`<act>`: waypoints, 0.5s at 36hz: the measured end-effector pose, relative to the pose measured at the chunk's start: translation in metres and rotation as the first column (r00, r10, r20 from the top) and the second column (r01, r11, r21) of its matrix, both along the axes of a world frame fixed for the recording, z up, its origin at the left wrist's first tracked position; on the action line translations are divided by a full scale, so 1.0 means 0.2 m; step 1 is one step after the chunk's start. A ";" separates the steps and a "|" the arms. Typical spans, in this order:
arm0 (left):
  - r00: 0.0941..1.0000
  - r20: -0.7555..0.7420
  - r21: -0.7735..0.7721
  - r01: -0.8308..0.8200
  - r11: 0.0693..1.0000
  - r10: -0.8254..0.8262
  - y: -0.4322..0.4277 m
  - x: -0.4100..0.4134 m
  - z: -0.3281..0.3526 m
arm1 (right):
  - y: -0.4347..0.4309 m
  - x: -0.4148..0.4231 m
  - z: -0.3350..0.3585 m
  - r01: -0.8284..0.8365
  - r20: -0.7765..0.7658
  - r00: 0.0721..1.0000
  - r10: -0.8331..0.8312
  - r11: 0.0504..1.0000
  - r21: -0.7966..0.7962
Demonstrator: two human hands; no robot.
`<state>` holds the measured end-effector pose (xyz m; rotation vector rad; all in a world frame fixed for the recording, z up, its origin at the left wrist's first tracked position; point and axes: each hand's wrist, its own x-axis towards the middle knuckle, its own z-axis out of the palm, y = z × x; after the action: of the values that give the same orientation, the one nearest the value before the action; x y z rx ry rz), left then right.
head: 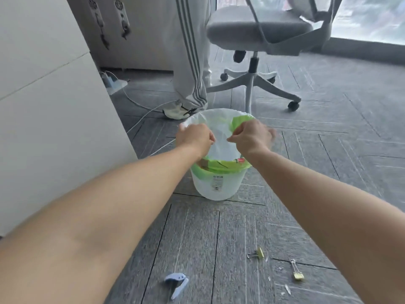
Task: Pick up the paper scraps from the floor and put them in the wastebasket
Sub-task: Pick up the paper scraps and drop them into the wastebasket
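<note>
1. While both bare arms reach forward from the bottom corners of the view, the left hand (194,137) and right hand (252,137) meet over the wastebasket (219,183), knuckles up, wrists slightly bent.
2. Left hand: fingers curled closed, pinching the thin white liner (219,126) at the basket's left rim.
3. Right hand: fingers also curled closed, thumb and forefinger pinched together at the right rim, where white liner meets green liner (238,122). Whether a scrap is inside either hand cannot be told.
4. Paper scraps (287,289): small white bits lie on the grey floor (219,238) near the bottom right corner of the view, well apart from both hands and on the near side of the basket.
5. Wastebasket: white, round, upright on the floor mid-view, a label on its near wall. A green liner folds over the rim, with a white one inside it. At the near inner edge a brown cardboard piece (205,163) and a small red-labelled item (240,160) show.
6. Also on the floor: two gold binder clips (259,252) among the scraps, and a blue clip (176,283) near the bottom edge.
7. Beyond the basket: a grey office chair (260,31) and a standing person's striped trouser leg (188,62).
</note>
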<state>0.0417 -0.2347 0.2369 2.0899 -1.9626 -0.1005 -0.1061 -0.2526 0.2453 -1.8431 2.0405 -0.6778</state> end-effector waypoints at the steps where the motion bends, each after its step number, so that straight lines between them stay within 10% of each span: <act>1: 1.000 0.005 0.020 0.001 1.000 -0.001 -0.01 0.01 -0.01 | -0.01 -0.01 -0.01 -0.008 -0.028 1.000 0.009 1.000 0.021; 9: 1.000 -0.002 -0.109 -0.017 0.994 0.017 -0.03 0.00 0.02 | -0.01 -0.13 -0.07 -0.221 -0.137 0.967 0.213 0.974 -0.045; 14: 0.931 -0.246 -0.242 0.211 0.947 -0.270 0.03 -0.12 -0.03 | 0.10 -0.27 -0.10 -0.306 -0.113 0.948 0.296 0.948 -0.083; 18: 0.904 -0.144 -0.392 0.322 0.862 -0.403 0.11 -0.27 -0.13 | 0.22 -0.46 -0.22 -0.305 -0.119 0.949 0.292 0.946 -0.112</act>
<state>-0.0119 -0.2136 0.2112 1.3983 -2.0324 -0.0400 -0.1975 -0.2079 0.2022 -2.2425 1.7525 -0.6559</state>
